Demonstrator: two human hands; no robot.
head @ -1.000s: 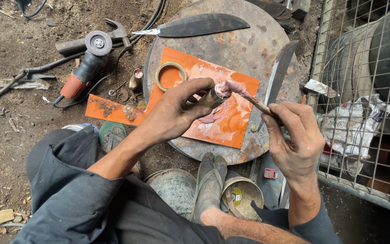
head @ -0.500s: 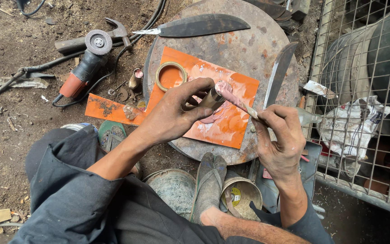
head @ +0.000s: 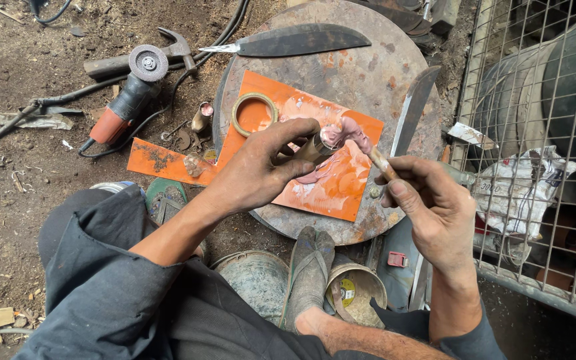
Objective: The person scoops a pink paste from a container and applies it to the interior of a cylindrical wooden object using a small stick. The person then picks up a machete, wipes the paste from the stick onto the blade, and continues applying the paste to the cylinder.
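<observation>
Head view, looking down: my right hand (head: 435,210) has come up and closer to the left since a second ago, when it sat lower and further right, and the thin stick (head: 380,162) it pinches now reaches a shorter way to the pink paste (head: 348,132). My left hand (head: 261,170) has hardly moved; it stays wrapped around the small wooden handle (head: 311,150), whose end carries that pink lump, held just above the orange sheet (head: 331,183).

That sheet lies on a round rusty metal slab (head: 368,73) and is smeared pale where paste has been worked. A ring of tape (head: 253,113) rests on its upper left corner. One dark blade (head: 295,41) lies across the top of the slab, a second blade (head: 413,110) along its right edge. Left of the slab, on bare dirt ground, sit an angle grinder (head: 128,97), a hammer (head: 135,60) and an orange scrap (head: 165,162). A wire mesh fence (head: 535,133) closes off the right side.

My sandalled foot (head: 309,273) rests below the slab, between a grey bucket (head: 255,280) and a small tin (head: 358,290). How the stick's tip meets the paste I cannot make out, and the handle's lower end is buried in my left fist. What lies behind the mesh is too dim to tell.
</observation>
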